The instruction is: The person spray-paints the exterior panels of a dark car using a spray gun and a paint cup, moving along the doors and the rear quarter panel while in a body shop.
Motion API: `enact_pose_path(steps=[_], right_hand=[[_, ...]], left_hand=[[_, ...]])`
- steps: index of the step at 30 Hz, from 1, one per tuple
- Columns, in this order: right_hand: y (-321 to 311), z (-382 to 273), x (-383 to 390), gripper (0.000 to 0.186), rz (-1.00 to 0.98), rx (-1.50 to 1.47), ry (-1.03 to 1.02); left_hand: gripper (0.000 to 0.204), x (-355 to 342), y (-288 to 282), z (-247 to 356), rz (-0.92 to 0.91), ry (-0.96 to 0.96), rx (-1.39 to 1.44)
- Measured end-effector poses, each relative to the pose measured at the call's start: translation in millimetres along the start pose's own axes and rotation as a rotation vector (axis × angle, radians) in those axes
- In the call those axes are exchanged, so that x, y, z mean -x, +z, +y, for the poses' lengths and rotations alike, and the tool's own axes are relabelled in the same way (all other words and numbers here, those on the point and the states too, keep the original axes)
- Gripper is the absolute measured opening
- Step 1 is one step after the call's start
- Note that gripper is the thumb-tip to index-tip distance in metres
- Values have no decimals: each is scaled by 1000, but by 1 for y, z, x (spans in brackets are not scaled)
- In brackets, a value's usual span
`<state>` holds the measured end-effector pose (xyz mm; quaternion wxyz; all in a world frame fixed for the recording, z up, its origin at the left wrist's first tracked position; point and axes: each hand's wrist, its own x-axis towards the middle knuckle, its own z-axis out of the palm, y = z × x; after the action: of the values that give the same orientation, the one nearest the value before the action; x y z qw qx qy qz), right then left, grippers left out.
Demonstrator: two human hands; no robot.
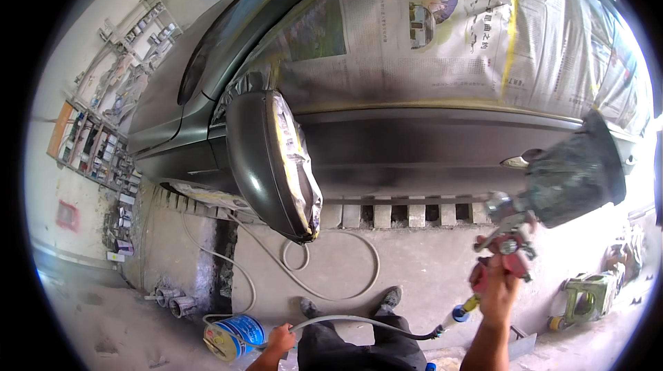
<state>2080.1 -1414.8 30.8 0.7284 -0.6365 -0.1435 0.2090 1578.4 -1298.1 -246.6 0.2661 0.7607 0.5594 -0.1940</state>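
Observation:
My right hand (498, 291) grips a red-and-silver spray gun (505, 250) with a large, paint-stained cup (573, 170) on top, held up before the dark car door (407, 150). A yellow-and-blue fitting (461, 312) below it joins a grey air hose (345, 319). My left hand (282, 338) is closed round that hose, low near my legs. A dark side mirror (255, 164) juts from the car, its edge wrapped in taped covering. Newspaper and plastic masking (387, 32) cover the windows, with yellow tape along their lower border.
A blue bucket (242, 336) stands at lower left. Hose loops (373, 267) lie on the floor near my feet. Metal pipes (179, 305) lie left, beside a dark channel (224, 274). Cluttered shelves (103, 136) line the left wall; a green wheeled machine (587, 298) stands at right.

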Motion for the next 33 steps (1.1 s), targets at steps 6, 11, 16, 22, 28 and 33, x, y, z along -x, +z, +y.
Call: enact_pose_path(steps=[6, 11, 16, 22, 28, 33], right_hand=[[51, 65, 46, 28, -280, -20, 52], [79, 128, 100, 25, -8, 79, -174], [100, 187, 132, 39, 333, -74, -117], [131, 239, 124, 31, 348, -90, -202], [159, 315, 111, 41, 289, -85, -413], [170, 358, 101, 49, 161, -40, -502]], left_hand=[[29, -34, -44, -54, -12, 5, -82], [29, -68, -66, -97, -33, 24, -103], [28, -118, -70, -142, 26, 59, -89], [26, -201, -70, -151, 228, 190, -90], [35, -285, -51, -169, 612, 120, -115], [38, -325, -40, -207, 858, 132, -73]])
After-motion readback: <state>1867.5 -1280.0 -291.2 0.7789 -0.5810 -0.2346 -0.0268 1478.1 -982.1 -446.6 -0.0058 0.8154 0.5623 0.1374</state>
